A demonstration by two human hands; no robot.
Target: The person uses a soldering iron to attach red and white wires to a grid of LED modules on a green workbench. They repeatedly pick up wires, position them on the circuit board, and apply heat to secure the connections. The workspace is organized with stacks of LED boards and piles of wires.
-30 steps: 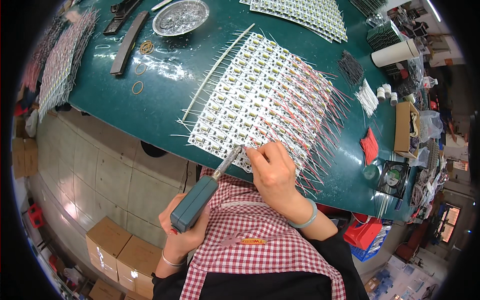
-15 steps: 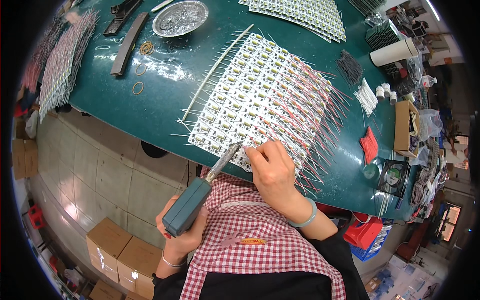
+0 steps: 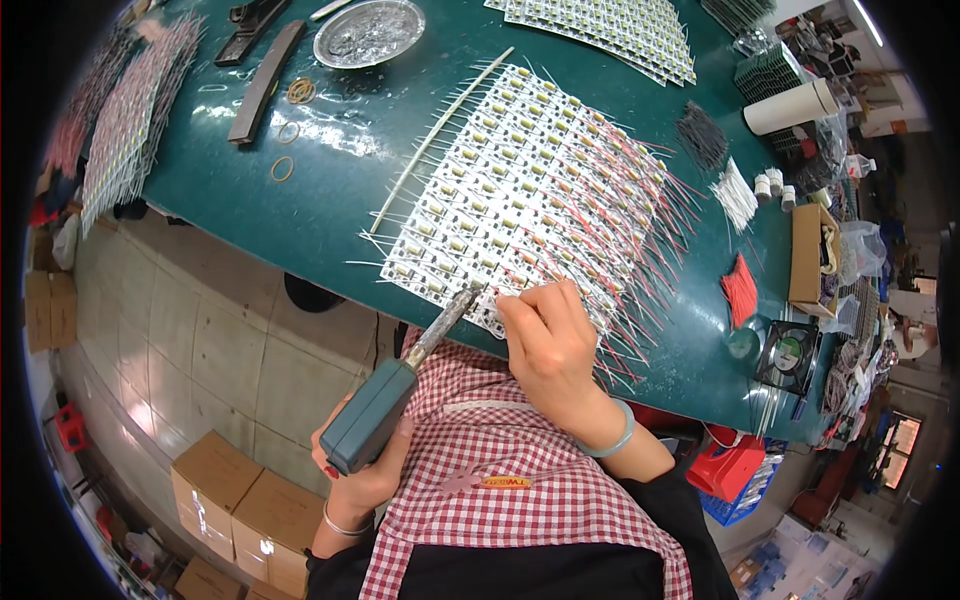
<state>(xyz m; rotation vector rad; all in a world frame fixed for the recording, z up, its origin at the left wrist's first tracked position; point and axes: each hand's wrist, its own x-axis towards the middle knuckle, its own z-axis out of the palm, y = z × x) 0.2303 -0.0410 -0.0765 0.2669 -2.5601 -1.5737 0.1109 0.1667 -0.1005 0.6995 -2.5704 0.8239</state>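
Observation:
A soldering iron (image 3: pixel 372 412) with a dark green body sits in my left hand (image 3: pixel 368 487), whose fingers wrap round it. Its metal tip points up and right, at the near edge of a white sheet of small circuit boards (image 3: pixel 470 195). Beside the tip, my right hand (image 3: pixel 552 345) is closed in a pinch over the same edge. What its fingertips hold is too small to make out. Thin red wires (image 3: pixel 640 235) stick out along the sheet's right side, and white wires stand along its rows. A pale strip (image 3: pixel 440 140) lies along its left edge.
Far left on the green table (image 3: pixel 250 215) stand a metal dish (image 3: pixel 370 35), a dark bar (image 3: pixel 267 82) and rubber bands (image 3: pixel 300 91). To the right lie black wires (image 3: pixel 702 135), white wires (image 3: pixel 735 195), red wires (image 3: pixel 739 292) and a small fan (image 3: pixel 788 355). More board sheets (image 3: pixel 610 35) lie behind.
The table scene has shifted very slightly right in view. My right fingertips have moved a little beside the iron's tip; both hands keep their grips.

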